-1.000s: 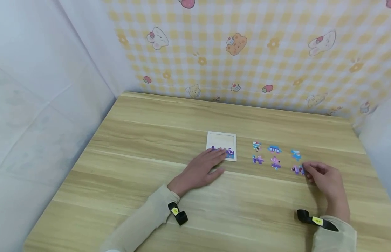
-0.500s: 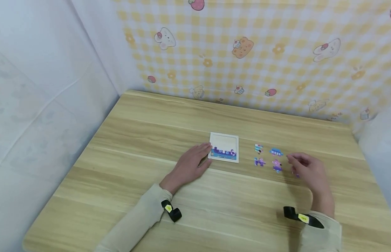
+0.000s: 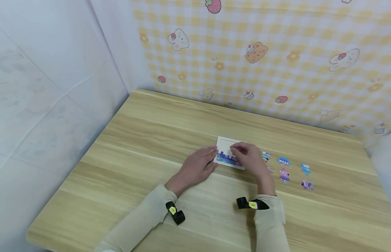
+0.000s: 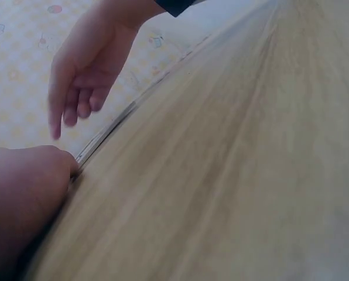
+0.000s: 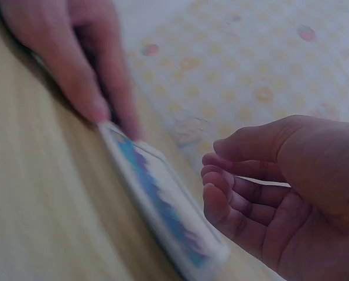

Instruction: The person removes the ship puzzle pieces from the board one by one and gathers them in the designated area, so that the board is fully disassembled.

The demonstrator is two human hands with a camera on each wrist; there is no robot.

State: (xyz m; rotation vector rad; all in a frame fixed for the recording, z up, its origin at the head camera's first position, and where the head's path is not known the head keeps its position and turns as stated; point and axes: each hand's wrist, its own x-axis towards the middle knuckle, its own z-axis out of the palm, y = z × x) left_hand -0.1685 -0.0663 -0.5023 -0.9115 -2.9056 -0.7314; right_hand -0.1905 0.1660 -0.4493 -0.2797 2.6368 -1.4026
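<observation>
A small white puzzle tray lies on the wooden table, a strip of blue and purple puzzle pieces along its near side. My left hand rests at the tray's left edge; its straight fingers and thumb touch the rim, as the right wrist view also shows. Over the tray's right part hovers my right hand, fingers loosely bent. In the right wrist view, no piece shows between the thumb and fingertips of this right hand. It hides part of the tray.
Several loose puzzle pieces lie right of the tray, among them a blue piece, a pink-purple piece and a far right piece. The right hand partly covers one. A checked curtain hangs behind the table.
My right hand has moved left from the far right loose pieces to above the tray. My left hand has drawn back from the tray's surface to its left edge. The head view has shifted.
</observation>
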